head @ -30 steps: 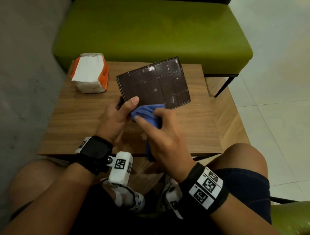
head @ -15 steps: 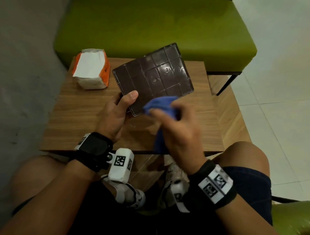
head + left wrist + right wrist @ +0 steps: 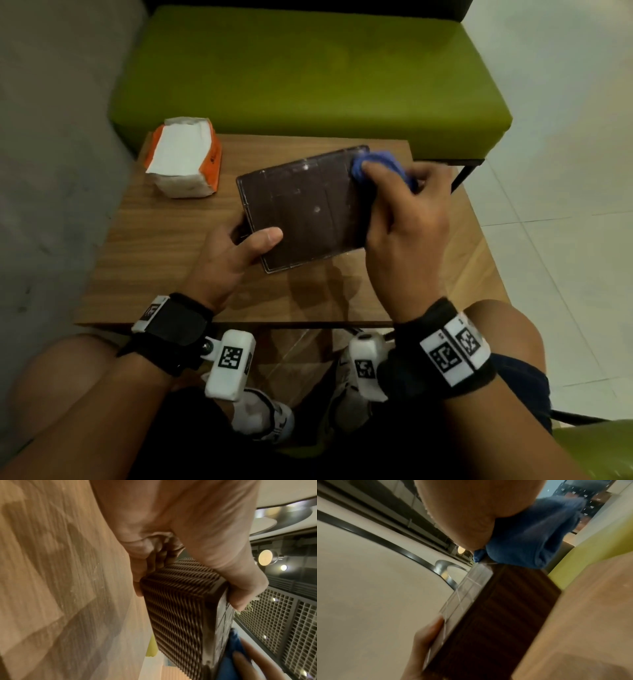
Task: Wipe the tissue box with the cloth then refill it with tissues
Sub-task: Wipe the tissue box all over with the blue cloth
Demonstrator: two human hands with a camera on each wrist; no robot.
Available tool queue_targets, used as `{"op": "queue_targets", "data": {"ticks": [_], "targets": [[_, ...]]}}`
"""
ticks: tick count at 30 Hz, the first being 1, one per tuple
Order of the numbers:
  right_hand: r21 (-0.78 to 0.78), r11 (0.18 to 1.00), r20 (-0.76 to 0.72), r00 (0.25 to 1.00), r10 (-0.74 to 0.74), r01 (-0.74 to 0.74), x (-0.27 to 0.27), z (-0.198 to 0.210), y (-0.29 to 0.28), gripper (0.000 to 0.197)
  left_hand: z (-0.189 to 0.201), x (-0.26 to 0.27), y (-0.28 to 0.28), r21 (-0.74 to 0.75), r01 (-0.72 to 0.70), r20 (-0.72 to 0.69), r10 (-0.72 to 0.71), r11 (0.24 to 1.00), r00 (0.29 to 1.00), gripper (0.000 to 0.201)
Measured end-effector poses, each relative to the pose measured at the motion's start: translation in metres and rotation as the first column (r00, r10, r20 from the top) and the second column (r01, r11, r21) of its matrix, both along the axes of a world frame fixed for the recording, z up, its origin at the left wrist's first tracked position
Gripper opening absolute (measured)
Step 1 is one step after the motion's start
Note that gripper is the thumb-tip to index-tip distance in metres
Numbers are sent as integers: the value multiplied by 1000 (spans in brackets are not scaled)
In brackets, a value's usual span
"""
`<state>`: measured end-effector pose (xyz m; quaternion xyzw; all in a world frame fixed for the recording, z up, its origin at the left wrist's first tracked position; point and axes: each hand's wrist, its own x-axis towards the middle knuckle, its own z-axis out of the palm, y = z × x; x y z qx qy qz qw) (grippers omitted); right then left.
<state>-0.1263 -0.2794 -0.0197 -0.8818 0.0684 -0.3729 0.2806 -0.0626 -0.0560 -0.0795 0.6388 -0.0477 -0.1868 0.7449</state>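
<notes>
Showing dusty grid-lined brown face, tissue box (image 3: 305,209) under blue cloth (image 3: 376,164).

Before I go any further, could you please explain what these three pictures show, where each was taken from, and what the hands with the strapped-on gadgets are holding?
There is no robot here: a seated person wears three cameras. The wide picture comes from the head camera and looks down at a wooden table. The other two come from cameras strapped to the wrists and look along each hand.

The left hand grips the near corner of a dark brown tissue box, thumb on its flat panel. The left wrist view shows the box's woven side. The right hand holds a bunched blue cloth against the box's far corner.

An opened orange pack of white tissues lies on the table beside the box. Behind the table stands a green bench.
</notes>
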Motion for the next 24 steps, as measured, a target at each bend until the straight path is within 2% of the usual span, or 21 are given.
{"op": "queue_targets", "data": {"ticks": [3, 8, 10, 12, 14, 15, 17, 19, 21, 24], "targets": [[-27, 999, -4, 1000, 24, -25, 13, 11, 9, 30, -3, -1, -4, 7, 0, 30, 0, 1000, 1000, 65], [-232, 924, -195, 945, 262, -304, -13, -10, 37, 30, -9, 4, -1, 28, -37, 30, 36, 999, 999, 71], [-205, 945, -156, 961, 227, -256, -8, -10, 26, 28, -9, 4, 0, 67, -17, 41, 14, 998, 999, 70], [-56, 995, -55, 995, 83, -86, 4, -5, 18, 29, -8, 2, -2, 87, 12, 48, -16, 996, 999, 66], [41, 999, -15, 1000, 18, -17, 10, 2, 29, 31, -5, 2, -8, 89, 29, 49, -33, 996, 998, 66], [7, 997, -33, 997, 73, -72, 9, 3, 40, 31, -3, 2, -10, 96, 32, 50, -37, 995, 998, 67], [-124, 954, -120, 958, 260, -274, -2, -1, 59, 30, -6, 5, -11, 125, 38, 68, -47, 991, 997, 63], [-202, 905, -198, 920, 337, -375, -9, -5, 55, 30, -10, 5, -7, 136, 44, 65, -53, 990, 996, 65], [-189, 938, -161, 951, 263, -291, -5, -9, 37, 29, -12, 4, -3, 107, 25, 28, -28, 994, 999, 75], [20, 999, -33, 999, 34, -33, 3, -8, 8, 28, -10, 3, -1, 110, 4, 35, -8, 994, 999, 77]]}}
